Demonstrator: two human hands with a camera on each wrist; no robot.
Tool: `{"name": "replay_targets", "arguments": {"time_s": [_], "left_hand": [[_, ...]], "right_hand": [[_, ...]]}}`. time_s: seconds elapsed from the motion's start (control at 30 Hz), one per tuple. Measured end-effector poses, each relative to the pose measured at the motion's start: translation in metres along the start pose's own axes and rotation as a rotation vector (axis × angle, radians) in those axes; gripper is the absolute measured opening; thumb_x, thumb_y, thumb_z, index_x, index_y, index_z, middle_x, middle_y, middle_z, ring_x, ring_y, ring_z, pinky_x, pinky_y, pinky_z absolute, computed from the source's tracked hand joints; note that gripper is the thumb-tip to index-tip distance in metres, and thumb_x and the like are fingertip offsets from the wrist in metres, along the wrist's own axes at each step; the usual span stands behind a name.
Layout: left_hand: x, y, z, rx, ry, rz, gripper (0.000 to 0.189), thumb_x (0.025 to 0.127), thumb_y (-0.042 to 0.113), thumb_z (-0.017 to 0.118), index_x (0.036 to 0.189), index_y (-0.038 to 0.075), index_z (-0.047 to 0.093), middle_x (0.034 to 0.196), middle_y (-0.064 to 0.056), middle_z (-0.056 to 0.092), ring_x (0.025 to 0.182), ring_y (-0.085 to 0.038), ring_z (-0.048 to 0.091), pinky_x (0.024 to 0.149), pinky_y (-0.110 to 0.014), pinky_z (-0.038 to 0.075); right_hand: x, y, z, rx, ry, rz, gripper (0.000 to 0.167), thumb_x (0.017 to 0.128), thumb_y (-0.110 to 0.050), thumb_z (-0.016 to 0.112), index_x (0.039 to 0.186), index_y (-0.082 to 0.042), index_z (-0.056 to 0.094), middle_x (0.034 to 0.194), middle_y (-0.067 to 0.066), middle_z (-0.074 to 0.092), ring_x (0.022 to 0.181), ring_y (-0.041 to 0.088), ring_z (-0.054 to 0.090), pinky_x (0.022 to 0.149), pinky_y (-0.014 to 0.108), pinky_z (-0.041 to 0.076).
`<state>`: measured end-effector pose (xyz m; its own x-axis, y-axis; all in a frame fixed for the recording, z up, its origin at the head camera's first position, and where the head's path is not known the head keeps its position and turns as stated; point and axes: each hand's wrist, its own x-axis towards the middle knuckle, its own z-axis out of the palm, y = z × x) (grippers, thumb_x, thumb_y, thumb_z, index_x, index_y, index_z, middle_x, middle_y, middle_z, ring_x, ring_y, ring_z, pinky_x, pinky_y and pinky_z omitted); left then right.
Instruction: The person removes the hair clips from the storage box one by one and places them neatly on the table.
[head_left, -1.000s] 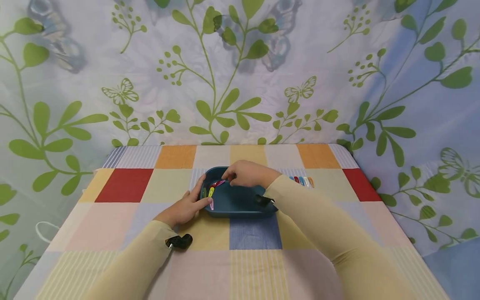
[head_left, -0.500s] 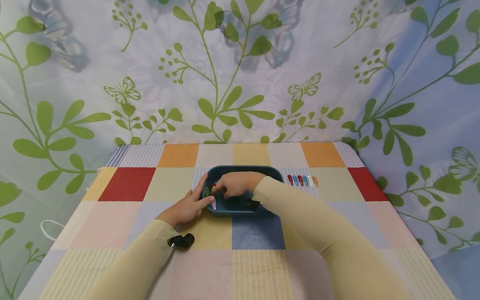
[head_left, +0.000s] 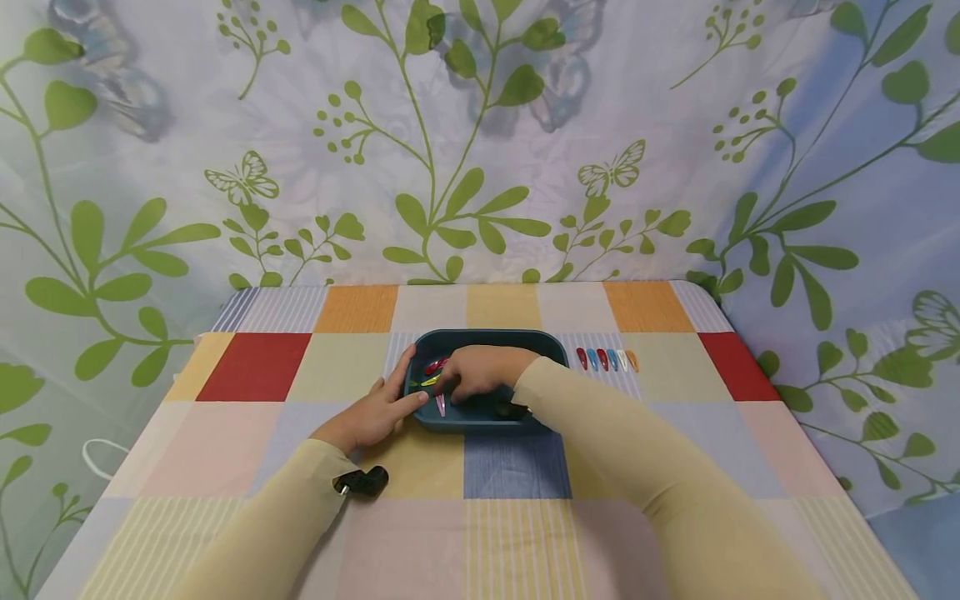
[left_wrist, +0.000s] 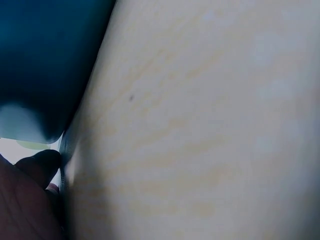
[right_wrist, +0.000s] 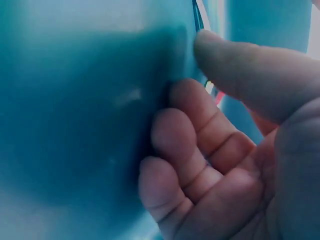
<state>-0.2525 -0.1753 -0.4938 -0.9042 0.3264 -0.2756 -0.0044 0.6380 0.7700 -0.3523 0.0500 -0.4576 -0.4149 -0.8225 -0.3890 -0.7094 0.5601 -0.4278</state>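
Note:
A dark teal plastic tray (head_left: 498, 427) stands on the patchwork cloth. My left hand (head_left: 372, 417) holds its left end, the fingers along the outer wall and the thumb over the rim. Inside lie snap hair clips: red ones (head_left: 435, 367), a yellow clip (head_left: 431, 380), a green clip (head_left: 414, 384) and a pink clip (head_left: 441, 405). My right hand (head_left: 483, 371) reaches into the tray, its fingertips right beside the yellow and pink clips. In the right wrist view the fingers are loosely bent, with a gap between the thumb (right_wrist: 225, 55) and the visible fingertips.
Right of the tray, several hair clips lie in a neat row on the cloth, among them a red clip (head_left: 582, 358), a white clip (head_left: 622, 360) and an orange clip (head_left: 632, 360). A leaf-patterned curtain (head_left: 480, 167) hangs behind the table.
My right hand has moved down into the tray's left part and then slightly right. The yellow clip has turned crosswise and the pink clip has shifted right. My left hand stays at the tray.

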Motion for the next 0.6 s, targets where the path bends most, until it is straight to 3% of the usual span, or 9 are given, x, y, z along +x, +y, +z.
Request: {"name": "replay_targets", "arguments": {"time_s": [0.17,0.33,0.6], "left_hand": [[-0.0002,0.0012,-0.0006,0.000,-0.003,-0.002,0.082,0.109,0.054,0.045,0.165,0.048,-0.014,0.179,-0.007,0.004,0.157,-0.061,-0.011,0.116,-0.087,0.003],[0.0001,0.0007,0.0002,-0.005,0.003,0.029,0.081,0.110,0.050,0.045,0.167,0.043,-0.013,0.179,-0.007,0.002,0.156,-0.062,-0.013,0.118,-0.085,0.001],[0.0011,-0.0005,0.0015,-0.022,0.005,0.032,0.081,0.110,0.050,0.045,0.167,0.043,-0.013,0.179,-0.006,0.002,0.156,-0.061,-0.015,0.119,-0.083,-0.002]], "right_hand": [[0.0016,0.0007,0.0035,0.051,0.079,0.003,0.027,0.096,-0.030,0.079,0.119,-0.017,0.080,0.107,-0.006,0.078,0.090,0.006,0.066,0.091,0.026,0.057],[0.0034,-0.0034,0.0068,0.031,0.120,0.017,0.025,0.091,-0.028,0.085,0.112,-0.016,0.078,0.094,-0.007,0.073,0.081,0.006,0.061,0.078,0.023,0.053],[0.0029,-0.0043,0.0070,0.050,0.113,0.026,0.024,0.093,-0.007,0.076,0.116,-0.011,0.077,0.098,-0.003,0.073,0.088,0.009,0.063,0.087,0.025,0.056]]}}
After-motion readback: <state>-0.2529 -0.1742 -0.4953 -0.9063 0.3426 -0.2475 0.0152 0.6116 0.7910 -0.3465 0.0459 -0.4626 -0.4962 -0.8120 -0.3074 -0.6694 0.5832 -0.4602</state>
